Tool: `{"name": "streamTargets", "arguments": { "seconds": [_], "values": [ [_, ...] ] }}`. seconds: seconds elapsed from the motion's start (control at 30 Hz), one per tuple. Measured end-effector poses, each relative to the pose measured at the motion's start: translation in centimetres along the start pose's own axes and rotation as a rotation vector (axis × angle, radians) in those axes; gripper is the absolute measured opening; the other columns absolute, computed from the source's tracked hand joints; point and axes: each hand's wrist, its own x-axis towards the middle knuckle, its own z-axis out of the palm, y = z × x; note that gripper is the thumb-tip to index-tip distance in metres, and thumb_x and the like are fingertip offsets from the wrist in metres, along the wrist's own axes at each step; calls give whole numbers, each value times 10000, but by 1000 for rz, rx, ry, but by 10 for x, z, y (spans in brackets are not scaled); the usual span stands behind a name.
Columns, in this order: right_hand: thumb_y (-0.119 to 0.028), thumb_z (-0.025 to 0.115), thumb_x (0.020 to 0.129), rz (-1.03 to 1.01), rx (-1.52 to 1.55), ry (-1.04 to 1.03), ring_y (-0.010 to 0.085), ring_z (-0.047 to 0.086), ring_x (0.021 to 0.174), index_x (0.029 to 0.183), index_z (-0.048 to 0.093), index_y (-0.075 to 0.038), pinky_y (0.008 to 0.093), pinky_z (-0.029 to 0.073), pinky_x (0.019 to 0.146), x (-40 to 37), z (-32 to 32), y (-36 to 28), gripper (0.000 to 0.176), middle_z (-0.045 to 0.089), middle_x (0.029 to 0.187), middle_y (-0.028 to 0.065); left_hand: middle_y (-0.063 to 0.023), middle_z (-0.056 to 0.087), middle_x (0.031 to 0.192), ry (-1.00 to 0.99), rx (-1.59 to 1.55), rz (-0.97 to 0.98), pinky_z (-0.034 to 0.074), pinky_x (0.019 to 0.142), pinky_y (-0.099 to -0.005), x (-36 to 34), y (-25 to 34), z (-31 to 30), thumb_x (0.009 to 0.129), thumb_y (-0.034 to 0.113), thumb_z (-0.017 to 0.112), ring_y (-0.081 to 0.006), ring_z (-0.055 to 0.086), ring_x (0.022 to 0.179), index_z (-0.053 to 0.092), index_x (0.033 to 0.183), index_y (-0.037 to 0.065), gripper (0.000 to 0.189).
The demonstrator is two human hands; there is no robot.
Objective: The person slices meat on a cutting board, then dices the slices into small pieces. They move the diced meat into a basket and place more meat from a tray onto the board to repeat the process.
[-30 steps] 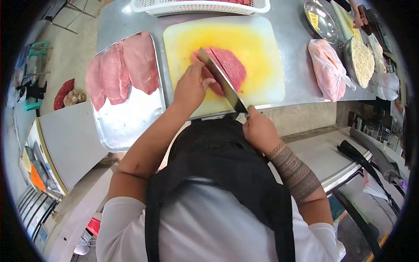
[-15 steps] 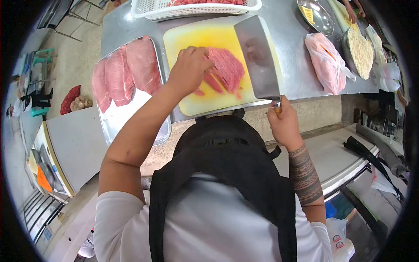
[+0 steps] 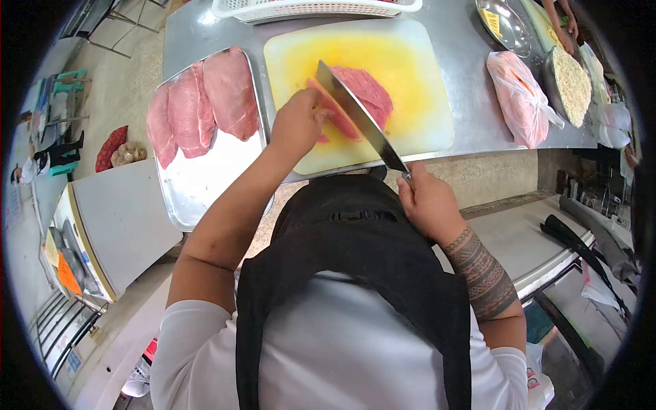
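Note:
A cleaver (image 3: 363, 117) is gripped at its handle by my right hand (image 3: 432, 199), fingers wrapped round it. Its blade stands on edge, slanting across the meat on the yellow-stained white cutting board (image 3: 427, 82). To the blade's right lies the larger piece of raw meat (image 3: 372, 94); cut meat strips (image 3: 344, 126) are on its left. My left hand (image 3: 295, 123) is on the left side of the strips, fingers curled against them. Its fingertips are partly hidden.
Left of the board, a metal tray (image 3: 205, 195) holds large raw meat pieces (image 3: 190, 113). A white plastic basket (image 3: 318, 9) stands behind it. On the right are a tied plastic bag (image 3: 516, 99), a bowl of pale shreds (image 3: 571, 85) and another person's hands (image 3: 566, 34).
The cleaver has swung left from the board's right side, its broad face turning to edge-on, and is now at the meat. My left hand stays by the strips, slightly lower.

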Motion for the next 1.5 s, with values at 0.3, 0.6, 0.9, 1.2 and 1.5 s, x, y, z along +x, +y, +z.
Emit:
{"name": "streamTargets", "arguments": {
  "seconds": [0.3,0.6,0.9,1.2,1.5],
  "values": [
    [-240,611,1033,-64,-69,-27,454,704,733,1078,532,-20,566,561,661,21,14,-18,238,696,773,234,-182,777,986,-48,-82,-86,616,716,-428,1,8,17,914,46,678,-333,775,838,716,1082,-14,182],
    [-206,544,1052,-79,-49,-99,472,710,830,1089,525,21,573,564,766,62,10,-44,231,702,833,268,-204,732,954,35,-76,19,562,822,-519,-3,-1,23,873,130,745,-427,712,943,698,983,26,159],
    [-193,537,1021,-77,-14,-124,468,727,852,1075,533,24,570,570,770,101,41,-51,223,725,875,273,-218,741,983,-44,-200,-120,568,842,-518,-6,-6,24,883,85,704,-425,716,948,712,1009,15,144],
    [-231,529,1048,31,-77,-174,473,729,818,1133,555,11,591,573,752,40,-5,-55,258,723,853,277,-195,788,1059,-116,-184,-155,646,676,-377,-5,-3,18,954,-40,615,-276,801,836,709,1163,-56,231],
    [-246,596,1031,-20,-23,-80,482,707,805,1137,567,0,582,559,730,64,26,-15,269,714,847,269,-194,760,1054,24,-121,3,583,820,-454,-10,-13,-11,952,154,719,-311,754,953,710,1116,-14,235]
  ]
}}
